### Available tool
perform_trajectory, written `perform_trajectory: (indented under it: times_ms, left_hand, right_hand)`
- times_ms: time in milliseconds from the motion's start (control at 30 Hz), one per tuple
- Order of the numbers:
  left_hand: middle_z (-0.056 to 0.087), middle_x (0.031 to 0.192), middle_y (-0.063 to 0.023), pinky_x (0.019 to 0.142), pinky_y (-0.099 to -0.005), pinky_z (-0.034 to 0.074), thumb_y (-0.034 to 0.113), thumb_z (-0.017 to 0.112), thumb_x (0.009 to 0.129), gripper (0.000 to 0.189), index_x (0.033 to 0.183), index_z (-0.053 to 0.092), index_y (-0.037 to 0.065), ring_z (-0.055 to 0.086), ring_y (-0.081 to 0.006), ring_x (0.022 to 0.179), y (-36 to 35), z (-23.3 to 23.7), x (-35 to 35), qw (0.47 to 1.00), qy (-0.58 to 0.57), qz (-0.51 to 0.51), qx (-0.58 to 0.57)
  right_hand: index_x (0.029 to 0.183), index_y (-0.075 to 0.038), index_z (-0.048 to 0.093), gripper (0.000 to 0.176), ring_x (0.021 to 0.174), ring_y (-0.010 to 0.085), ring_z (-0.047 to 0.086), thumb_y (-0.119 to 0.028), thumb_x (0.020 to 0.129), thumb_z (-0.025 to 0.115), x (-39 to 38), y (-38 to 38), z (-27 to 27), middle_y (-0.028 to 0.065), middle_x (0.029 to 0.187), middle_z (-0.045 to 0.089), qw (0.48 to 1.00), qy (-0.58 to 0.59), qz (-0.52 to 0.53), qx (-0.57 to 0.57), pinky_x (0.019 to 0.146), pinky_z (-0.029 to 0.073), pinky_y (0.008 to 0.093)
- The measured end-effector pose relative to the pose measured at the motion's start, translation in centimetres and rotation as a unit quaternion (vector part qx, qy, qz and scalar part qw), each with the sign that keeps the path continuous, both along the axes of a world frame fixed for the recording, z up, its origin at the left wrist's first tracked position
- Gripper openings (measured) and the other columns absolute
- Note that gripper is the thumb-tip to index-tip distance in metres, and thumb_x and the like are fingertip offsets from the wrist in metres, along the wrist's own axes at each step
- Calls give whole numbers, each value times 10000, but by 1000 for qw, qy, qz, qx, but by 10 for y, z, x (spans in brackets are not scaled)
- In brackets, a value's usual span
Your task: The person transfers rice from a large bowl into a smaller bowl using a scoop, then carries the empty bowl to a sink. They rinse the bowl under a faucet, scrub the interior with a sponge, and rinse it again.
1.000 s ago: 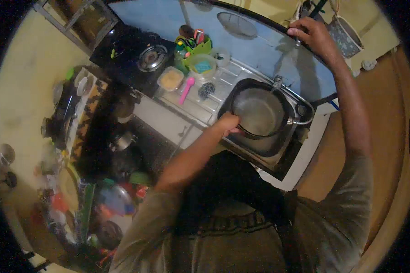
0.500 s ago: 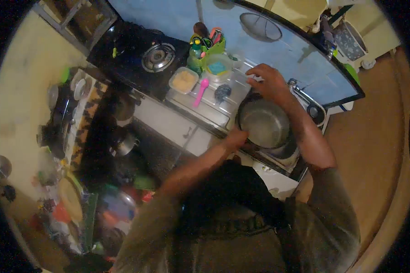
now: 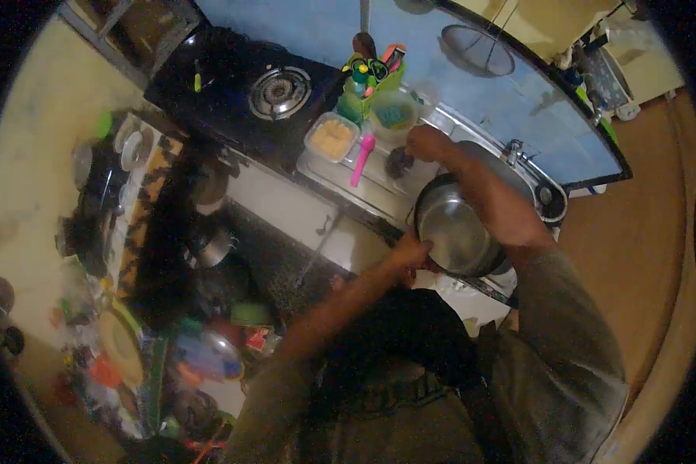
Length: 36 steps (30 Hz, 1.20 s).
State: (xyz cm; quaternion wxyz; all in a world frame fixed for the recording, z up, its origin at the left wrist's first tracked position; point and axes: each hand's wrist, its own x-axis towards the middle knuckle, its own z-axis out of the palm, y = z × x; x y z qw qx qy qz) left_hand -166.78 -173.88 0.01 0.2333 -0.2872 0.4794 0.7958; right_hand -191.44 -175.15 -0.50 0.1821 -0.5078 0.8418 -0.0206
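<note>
My left hand [image 3: 414, 254] is closed on the near left rim of a deep metal pot [image 3: 458, 232], which is tilted over the sink and shows its grey inside. My right hand [image 3: 431, 147] reaches across the pot to a dark scouring pad [image 3: 398, 162] on the steel drainboard. Its fingers are bent together at the pad's upper right edge and seem to pinch it. Left of the pad lies a pink spoon [image 3: 363, 160], beside a clear tub of yellowish contents [image 3: 333, 138]. Behind the pad stands a translucent bowl with something blue-green inside [image 3: 394, 114].
The sink [image 3: 472, 155] has a tap [image 3: 516, 151] at its back right. A green utensil holder [image 3: 379, 89] stands by the wall, with a black gas stove [image 3: 280, 93] to its left. A strainer [image 3: 478, 51] hangs above. Many kitchen items crowd the lower left.
My right hand has come down and left, from open above the pot to the scouring pad, its fingers closing. My left hand still grips the pot. The view has shifted slightly.
</note>
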Motion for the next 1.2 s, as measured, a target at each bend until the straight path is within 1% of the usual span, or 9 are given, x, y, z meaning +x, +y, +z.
perform_trajectory:
  times_ms: [133, 300, 433, 567, 633, 867, 967, 1033, 1200]
  left_hand:
    - [454, 1282, -231, 621, -433, 607, 34, 457, 887, 604, 1413, 163, 76, 655, -361, 743, -5, 40, -1, 998, -51, 12, -32]
    - [441, 1284, -221, 624, -463, 602, 18, 454, 873, 596, 1396, 174, 74, 632, -378, 869, 15, -35, 4, 995, 3, 69, 75]
    - [441, 1291, -215, 595, -431, 591, 14, 469, 854, 615, 1400, 189, 59, 617, -377, 938, 12, -54, 7, 999, 25, 29, 32]
    - [405, 1323, -273, 665, -442, 566, -5, 495, 815, 689, 1424, 176, 47, 582, -438, 1008, 19, -27, -8, 988, 67, 15, -136]
    - [278, 1406, -330, 766, -461, 529, -22, 532, 770, 802, 1462, 135, 70, 499, -521, 1106, 32, -59, -22, 801, 348, 48, -485]
    - [31, 1485, -339, 762, -467, 526, -72, 526, 743, 874, 1492, 152, 178, 510, -549, 1059, 46, -2, -81, 733, 329, -42, -594]
    - [41, 1488, -335, 652, -439, 553, -78, 515, 745, 855, 1474, 232, 267, 621, -449, 860, 25, 19, -87, 682, 349, -197, -612]
    - [66, 1498, -310, 551, -400, 554, -41, 539, 751, 836, 1436, 297, 372, 639, -333, 691, 14, 17, -94, 569, 397, -246, -677]
    - [99, 1503, -287, 547, -377, 558, 1, 576, 758, 834, 1420, 305, 429, 634, -319, 719, -4, -1, -107, 556, 452, -237, -655]
  right_hand:
    - [892, -75, 687, 300, 878, 323, 636, -319, 718, 670, -4, -8, -36, 152, 920, 659, 996, 21, 77, 41, 786, 507, 440]
    - [882, -53, 677, 278, 842, 315, 647, -301, 762, 647, 6, -18, -2, 142, 873, 664, 995, -41, -80, 47, 738, 514, 428]
    - [908, -51, 674, 196, 765, 240, 641, -220, 828, 617, -37, 15, 27, 127, 822, 657, 954, 27, -104, -281, 697, 508, 360]
    - [972, -45, 671, 235, 795, 263, 654, -247, 860, 629, -23, 73, 92, 146, 869, 679, 913, -63, -223, -337, 735, 510, 366]
    - [989, -49, 671, 200, 768, 145, 616, -201, 859, 672, -27, 97, 92, 67, 842, 679, 843, -175, -297, -413, 722, 492, 280]
    - [1045, -36, 652, 219, 746, 70, 524, -177, 877, 661, -38, 67, 109, -2, 837, 604, 817, -206, -126, -523, 705, 455, 219]
    - [1062, -38, 646, 228, 781, 189, 611, -179, 885, 612, -42, 29, 104, 108, 887, 649, 904, -36, -32, -425, 735, 505, 313]
    - [1057, -35, 643, 240, 822, 252, 624, -182, 875, 592, -67, -3, 60, 154, 928, 645, 937, -10, 34, -347, 749, 511, 361]
    - [1042, -25, 634, 276, 930, 353, 624, -171, 828, 540, -77, -63, 1, 209, 1027, 627, 991, 18, 112, -69, 796, 510, 432]
